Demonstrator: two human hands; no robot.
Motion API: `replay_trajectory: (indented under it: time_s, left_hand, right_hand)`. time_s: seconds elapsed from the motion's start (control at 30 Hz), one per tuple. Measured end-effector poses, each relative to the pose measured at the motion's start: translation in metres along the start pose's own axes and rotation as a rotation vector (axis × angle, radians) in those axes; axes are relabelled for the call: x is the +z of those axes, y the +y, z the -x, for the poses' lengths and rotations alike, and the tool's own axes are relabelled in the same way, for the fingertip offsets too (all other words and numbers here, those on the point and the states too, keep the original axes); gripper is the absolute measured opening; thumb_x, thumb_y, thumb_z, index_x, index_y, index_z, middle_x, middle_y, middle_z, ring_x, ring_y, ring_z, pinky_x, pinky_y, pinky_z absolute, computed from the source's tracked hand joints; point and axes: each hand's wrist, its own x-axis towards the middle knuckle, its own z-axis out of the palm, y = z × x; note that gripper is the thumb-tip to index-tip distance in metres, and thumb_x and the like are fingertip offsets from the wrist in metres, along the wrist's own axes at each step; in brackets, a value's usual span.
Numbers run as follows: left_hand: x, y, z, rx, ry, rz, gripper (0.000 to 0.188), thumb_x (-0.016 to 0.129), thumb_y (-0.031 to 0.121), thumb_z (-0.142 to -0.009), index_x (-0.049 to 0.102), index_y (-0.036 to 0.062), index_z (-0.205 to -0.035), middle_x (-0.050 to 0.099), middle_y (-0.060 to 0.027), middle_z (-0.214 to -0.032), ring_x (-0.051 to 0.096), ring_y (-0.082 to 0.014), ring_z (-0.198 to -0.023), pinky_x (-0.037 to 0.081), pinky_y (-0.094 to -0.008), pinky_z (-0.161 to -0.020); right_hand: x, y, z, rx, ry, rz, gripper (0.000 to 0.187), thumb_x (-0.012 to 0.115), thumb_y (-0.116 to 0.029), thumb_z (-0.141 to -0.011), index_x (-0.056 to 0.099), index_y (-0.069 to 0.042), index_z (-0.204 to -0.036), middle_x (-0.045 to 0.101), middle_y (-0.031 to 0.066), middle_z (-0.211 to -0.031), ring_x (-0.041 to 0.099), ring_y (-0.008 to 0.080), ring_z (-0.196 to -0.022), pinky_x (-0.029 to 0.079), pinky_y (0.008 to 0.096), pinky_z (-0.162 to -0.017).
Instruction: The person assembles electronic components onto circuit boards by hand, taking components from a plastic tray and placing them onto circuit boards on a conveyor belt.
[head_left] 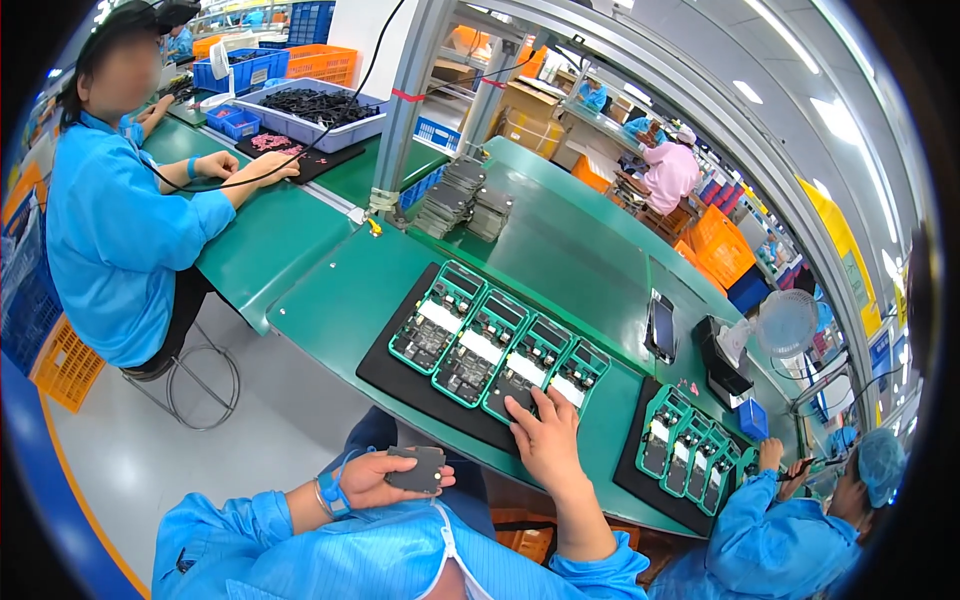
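My left hand [385, 482] is palm up near my body, with the thumb over a small stack of dark grey flat plates [422, 468]. My right hand [550, 440] reaches over the bench, fingers apart. Its fingertips rest at the near end of the third green frame [535, 342], touching a dark grey plate [511, 392] that lies in it. Beside it are two green frames to the left and one to the right, each with circuit boards and a white patch inside. All of them lie in a row on a black mat [392, 352].
Stacked grey plates [448, 200] stand at the bench's far left, by a metal post [405, 120]. A phone-like device [661, 325], tissue box [724, 360] and small fan [786, 323] are on the right. More green frames [690, 455] lie before a right-hand co-worker; another person sits left.
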Motion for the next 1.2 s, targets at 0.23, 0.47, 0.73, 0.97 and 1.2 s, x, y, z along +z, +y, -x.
replay_trajectory:
  time_s: [0.23, 0.47, 0.73, 0.97, 1.2]
  left_hand:
    - [-0.004, -0.002, -0.001, 0.004, -0.004, 0.013, 0.051, 0.047, 0.005, -0.093, 0.028, -0.0066, -0.138, 0.028, -0.0329, -0.142, 0.026, -0.0454, -0.135, 0.025, -0.0506, -0.113]
    - [-0.009, -0.002, 0.003, 0.011, -0.010, 0.013, 0.051, 0.047, 0.006, -0.093, 0.028, -0.0068, -0.138, 0.028, -0.0329, -0.142, 0.026, -0.0456, -0.135, 0.024, -0.0504, -0.113]
    - [-0.002, 0.003, 0.014, 0.072, -0.118, -0.017, 0.051, 0.047, 0.007, -0.093, 0.029, -0.0061, -0.138, 0.034, -0.0278, -0.141, 0.033, -0.0394, -0.134, 0.026, -0.0503, -0.112]
    - [0.000, 0.002, 0.018, 0.125, -0.012, -0.104, 0.050, 0.044, 0.006, -0.094, 0.027, -0.0021, -0.141, 0.039, -0.0189, -0.139, 0.040, -0.0327, -0.130, 0.030, -0.0501, -0.112]
    - [-0.004, 0.009, 0.020, 0.165, -0.086, -0.039, 0.051, 0.044, 0.006, -0.094, 0.026, -0.0028, -0.141, 0.037, -0.0217, -0.140, 0.037, -0.0356, -0.132, 0.029, -0.0505, -0.112]
  right_hand:
    - [-0.002, 0.008, 0.001, 0.008, -0.041, -0.063, 0.037, 0.066, -0.018, -0.082, 0.063, -0.024, -0.119, 0.053, 0.0154, -0.126, 0.042, 0.0381, -0.120, 0.034, 0.0499, -0.098]
    - [0.001, -0.002, -0.002, -0.019, -0.042, -0.006, 0.040, 0.067, -0.028, -0.081, 0.061, -0.020, -0.120, 0.052, 0.0185, -0.126, 0.041, 0.0403, -0.121, 0.031, 0.0541, -0.100]
    - [0.004, -0.059, 0.016, -0.185, 0.020, -0.215, 0.049, 0.073, -0.021, -0.073, 0.059, -0.009, -0.117, 0.049, 0.0147, -0.128, 0.044, 0.0365, -0.119, 0.036, 0.0468, -0.099]
    - [0.008, -0.079, 0.017, -0.374, -0.218, -0.441, 0.055, 0.074, -0.024, -0.074, 0.056, -0.012, -0.125, 0.047, 0.0142, -0.133, 0.044, 0.0343, -0.121, 0.040, 0.0449, -0.099]
    - [-0.004, -0.071, -0.003, -0.385, -0.137, -0.328, 0.045, 0.075, -0.019, -0.072, 0.064, -0.018, -0.116, 0.050, 0.0136, -0.129, 0.047, 0.0337, -0.117, 0.042, 0.0435, -0.095]
